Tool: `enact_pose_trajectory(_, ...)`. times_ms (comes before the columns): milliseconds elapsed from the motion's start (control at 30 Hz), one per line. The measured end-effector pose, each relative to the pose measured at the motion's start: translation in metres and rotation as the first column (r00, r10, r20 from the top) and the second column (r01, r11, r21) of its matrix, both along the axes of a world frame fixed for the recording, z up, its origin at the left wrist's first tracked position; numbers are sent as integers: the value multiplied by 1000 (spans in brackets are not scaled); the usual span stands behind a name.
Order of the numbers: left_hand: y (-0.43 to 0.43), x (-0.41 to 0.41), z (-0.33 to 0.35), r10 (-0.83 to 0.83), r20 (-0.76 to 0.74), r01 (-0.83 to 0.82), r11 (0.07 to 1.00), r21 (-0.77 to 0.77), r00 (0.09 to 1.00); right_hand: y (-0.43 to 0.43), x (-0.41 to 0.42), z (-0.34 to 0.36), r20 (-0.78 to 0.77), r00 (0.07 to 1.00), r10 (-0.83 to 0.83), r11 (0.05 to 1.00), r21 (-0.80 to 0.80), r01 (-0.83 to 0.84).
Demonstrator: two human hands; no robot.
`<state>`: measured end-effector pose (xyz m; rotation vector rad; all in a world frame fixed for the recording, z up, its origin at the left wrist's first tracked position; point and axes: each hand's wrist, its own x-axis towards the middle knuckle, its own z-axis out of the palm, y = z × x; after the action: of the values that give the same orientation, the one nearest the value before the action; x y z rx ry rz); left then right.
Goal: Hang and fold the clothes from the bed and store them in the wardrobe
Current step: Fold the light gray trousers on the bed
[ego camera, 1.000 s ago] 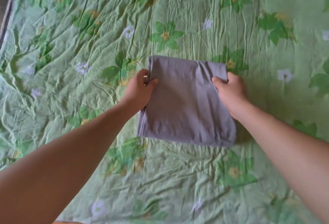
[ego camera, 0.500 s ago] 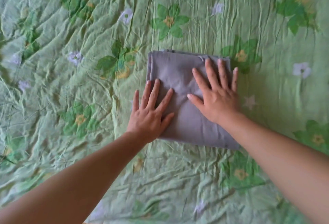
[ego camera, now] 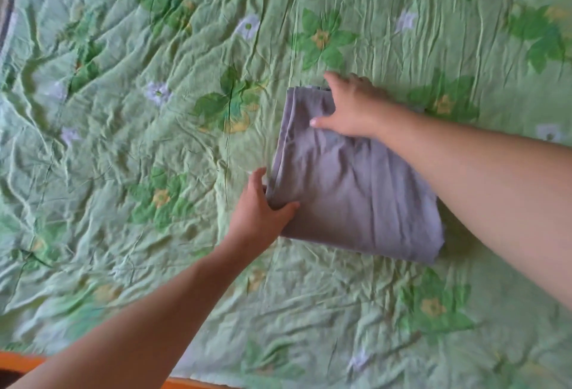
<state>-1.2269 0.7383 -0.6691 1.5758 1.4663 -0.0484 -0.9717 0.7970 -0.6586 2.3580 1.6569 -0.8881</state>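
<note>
Gripping the folded garment [ego camera: 356, 196].
The left hand [ego camera: 263, 215] and right hand [ego camera: 353, 107], flat before, now pinch its edges; folding looks done, wardrobe next.

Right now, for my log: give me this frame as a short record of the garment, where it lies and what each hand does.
item: lilac-grey folded garment, several layers, roughly rectangular
lies on: crumpled green floral bedsheet
left hand: grips the garment's near left edge, thumb on top
right hand: grips its far edge, thumb on top
stage: folded, not yet stored
</note>
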Motion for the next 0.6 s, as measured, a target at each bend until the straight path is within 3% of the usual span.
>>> enact_pose_trajectory(100, 4, -4, 5, 148, 125, -103, 945, -312, 981, 14, -1, 20, -107, 990, -90, 992, -94, 80)
enact_pose_trajectory(233, 8, -4, 29, 163, 241, -69, 932, -355, 957, -4, 12, 61, -161, 979, -124, 986, -131, 104)
enact_pose_trajectory(367, 53, 16, 89, -12, 250, 9, 1000, 11, 968, -30, 56, 119, -222, 935, -277, 949, 87, 302)
enact_pose_trajectory(433, 84, 33, 133, -132, 246, 57, 955, 290, 960, -45, 79, 153, -344, 857, -383, 856, 218, 469)
enact_pose_trajectory(500, 102, 47, 173, -273, 195, 128, 829, 544, 942, -65, 84, 181, -549, 753, -363, 742, 318, 590)
enact_pose_trajectory(567, 100, 49, 194, -448, 96, 233, 622, 747, 889, -96, 71, 198, -736, 651, -186, 668, 391, 633)
enact_pose_trajectory(600, 93, 46, 194, -522, 19, 294, 509, 809, 852, -114, 65, 195, -718, 679, -154, 644, 448, 620)
